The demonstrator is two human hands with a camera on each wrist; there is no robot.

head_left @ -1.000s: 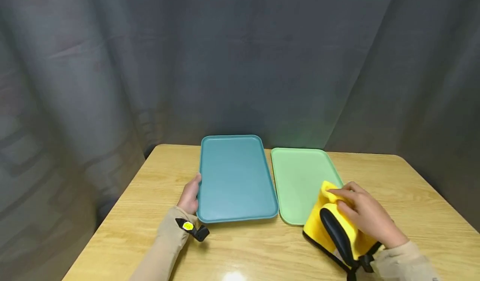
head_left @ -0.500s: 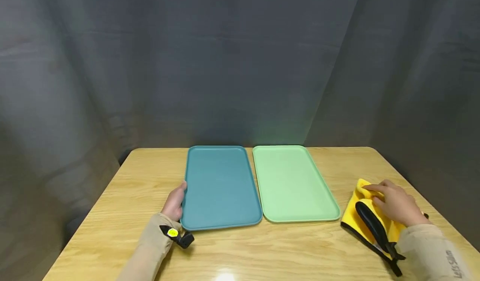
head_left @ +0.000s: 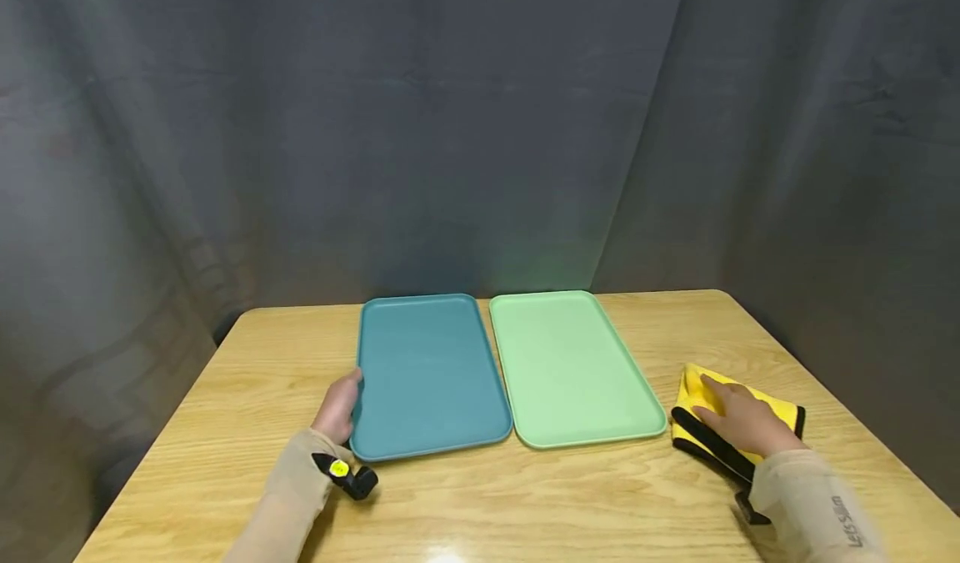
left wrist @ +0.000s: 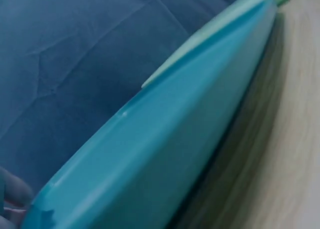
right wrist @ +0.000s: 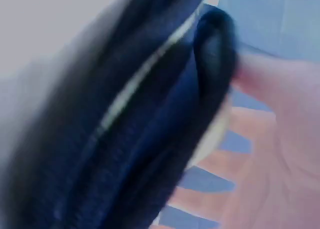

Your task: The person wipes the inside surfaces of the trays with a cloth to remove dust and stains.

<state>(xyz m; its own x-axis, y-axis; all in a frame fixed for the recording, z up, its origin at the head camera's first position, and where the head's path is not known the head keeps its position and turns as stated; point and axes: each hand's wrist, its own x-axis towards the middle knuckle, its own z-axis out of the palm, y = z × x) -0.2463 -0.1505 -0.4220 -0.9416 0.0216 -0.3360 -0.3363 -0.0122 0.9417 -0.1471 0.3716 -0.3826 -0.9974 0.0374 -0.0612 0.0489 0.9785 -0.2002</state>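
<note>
My left hand (head_left: 339, 406) grips the left edge of the blue tray (head_left: 431, 375), thumb at its rim. In the left wrist view that tray (left wrist: 150, 154) slants across, with a few fingertips at the bottom left and a dark strip beneath its side. My right hand (head_left: 744, 421) rests over a yellow towel with black trim (head_left: 783, 411) at the table's right, fingers extended. In the right wrist view, the fingers of that hand (right wrist: 285, 139) are spread behind the towel's blurred dark border (right wrist: 150, 109). A green tray (head_left: 573, 371) lies right of the blue one.
The wooden table (head_left: 570, 505) carries both trays side by side, with the towel close to the green tray's right front corner. Grey curtains (head_left: 420, 129) hang behind the table and along its sides.
My right hand has carried the towel from over the green tray to the table on its right, where the towel now lies flatter. The left hand stays at the blue tray. The view has shifted.
</note>
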